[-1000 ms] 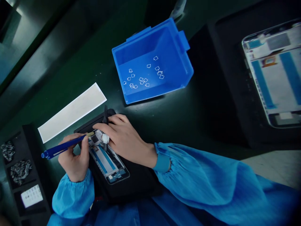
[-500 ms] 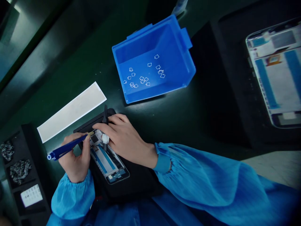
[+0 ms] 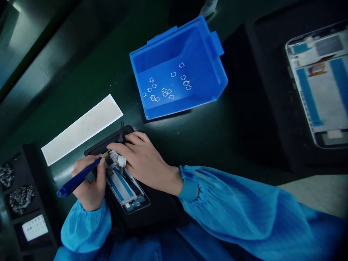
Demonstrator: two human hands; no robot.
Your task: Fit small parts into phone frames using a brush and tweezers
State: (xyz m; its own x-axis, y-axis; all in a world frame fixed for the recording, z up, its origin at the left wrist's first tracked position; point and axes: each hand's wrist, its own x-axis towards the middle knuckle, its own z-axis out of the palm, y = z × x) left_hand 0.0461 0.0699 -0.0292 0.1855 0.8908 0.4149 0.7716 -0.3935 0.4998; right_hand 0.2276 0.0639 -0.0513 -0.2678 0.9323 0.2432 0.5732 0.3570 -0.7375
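Note:
My left hand (image 3: 91, 185) is closed round a blue pen-like tool (image 3: 77, 179). Its beige tip touches the upper end of an opened phone (image 3: 126, 190), and its rear end points down to the left. My right hand (image 3: 148, 161) lies over the phone's upper right side, closed on black tweezers (image 3: 122, 132); one end sticks up past the fingers, the other shows over the phone. A white wrap (image 3: 121, 161) sits by the thumb side of this hand. Under the phone is a black holder (image 3: 163, 208). The fingers hide part of the phone's top edge.
Beyond my hands stands a blue bin (image 3: 195, 50) with several small white frame-shaped pieces. A pale strip (image 3: 81, 128) lies at left. A black compartment tray (image 3: 40, 181) holds small metal parts and a white label sheet. On the right, a magnifier-like panel (image 3: 323, 94) shows enlarged phone internals.
The pen-like tool has tilted, its rear end swinging down and slightly right, while its tip stays at the phone's top. My left hand turned with it. My right hand has barely moved.

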